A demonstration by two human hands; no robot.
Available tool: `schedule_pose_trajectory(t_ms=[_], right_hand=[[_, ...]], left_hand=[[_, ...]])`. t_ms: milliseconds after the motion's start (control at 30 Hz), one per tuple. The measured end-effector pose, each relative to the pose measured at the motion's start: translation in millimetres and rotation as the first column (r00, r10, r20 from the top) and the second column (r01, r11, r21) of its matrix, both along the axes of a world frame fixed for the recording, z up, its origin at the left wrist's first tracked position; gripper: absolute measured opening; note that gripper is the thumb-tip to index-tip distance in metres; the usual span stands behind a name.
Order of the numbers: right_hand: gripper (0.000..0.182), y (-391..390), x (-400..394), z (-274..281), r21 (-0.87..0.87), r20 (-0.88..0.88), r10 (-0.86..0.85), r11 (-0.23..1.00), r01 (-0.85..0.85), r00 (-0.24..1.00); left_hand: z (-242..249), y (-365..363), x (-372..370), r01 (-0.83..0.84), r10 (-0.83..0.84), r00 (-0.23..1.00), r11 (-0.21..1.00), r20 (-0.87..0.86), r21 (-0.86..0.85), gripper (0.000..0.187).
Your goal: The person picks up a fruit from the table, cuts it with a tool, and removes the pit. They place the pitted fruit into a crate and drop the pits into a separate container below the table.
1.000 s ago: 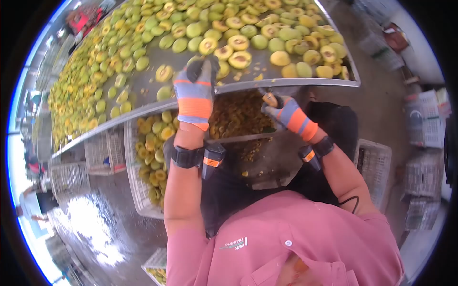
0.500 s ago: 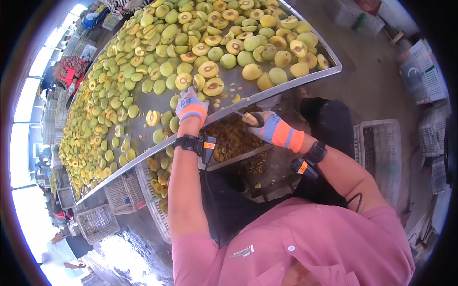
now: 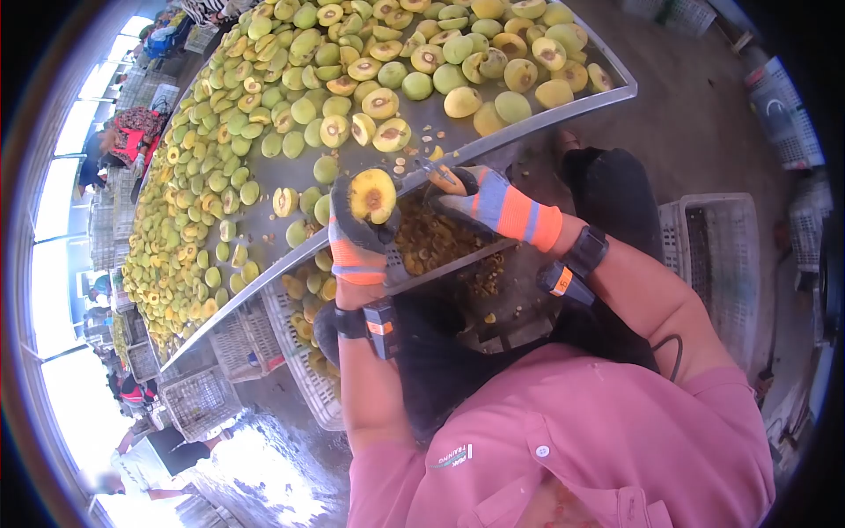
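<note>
A peach half (image 3: 372, 195) rests in my left hand (image 3: 350, 231), which is gloved and closed around it. Its yellow cut face is turned up and shows a brown centre. In my right hand (image 3: 480, 201), also gloved, is a small pitting tool with an orange-brown handle (image 3: 447, 180). The tool's metal tip is hard to make out near the table rim. Both hands are at the near edge of the metal table (image 3: 422, 132), where many green and yellow peaches lie, some whole-looking and some cut open.
Under the table edge a bin of brown scraps (image 3: 431, 239) stands near my knees. A white crate of peaches (image 3: 304, 352) is at my left, with an empty-looking crate (image 3: 198, 400) beyond it. Another crate (image 3: 717, 264) stands at my right. Other people (image 3: 132, 136) are along the left side.
My left hand has drawn back from the table to its near edge and now shows a peach half. My right hand has come closer to it with the tool. The view has shifted slightly.
</note>
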State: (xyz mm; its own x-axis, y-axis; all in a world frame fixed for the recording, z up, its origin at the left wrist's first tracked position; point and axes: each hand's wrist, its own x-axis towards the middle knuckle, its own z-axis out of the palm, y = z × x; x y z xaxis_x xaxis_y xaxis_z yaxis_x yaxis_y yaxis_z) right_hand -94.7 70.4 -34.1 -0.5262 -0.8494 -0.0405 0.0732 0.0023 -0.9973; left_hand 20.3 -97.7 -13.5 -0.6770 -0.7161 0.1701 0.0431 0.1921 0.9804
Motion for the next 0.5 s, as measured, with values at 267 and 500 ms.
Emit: schedule_pose_trajectory(t_ms=[267, 500], right_hand=[[0.031, -6.9, 7.0, -6.2, 0.113, -0.159, 0.057, 0.993, -0.040, 0.986], [0.028, -14.4, 11.7, -4.2, 0.287, -0.448, 0.095, 0.957, 0.042, 0.889]], left_hand=[[-4.2, 17.2, 0.6, 0.180, -0.192, 0.978, 0.975, 0.084, 0.133, 0.027], [-12.8, 28.8, -4.1, 0.096, -0.080, 0.995, 0.891, -0.054, 0.443, 0.031]])
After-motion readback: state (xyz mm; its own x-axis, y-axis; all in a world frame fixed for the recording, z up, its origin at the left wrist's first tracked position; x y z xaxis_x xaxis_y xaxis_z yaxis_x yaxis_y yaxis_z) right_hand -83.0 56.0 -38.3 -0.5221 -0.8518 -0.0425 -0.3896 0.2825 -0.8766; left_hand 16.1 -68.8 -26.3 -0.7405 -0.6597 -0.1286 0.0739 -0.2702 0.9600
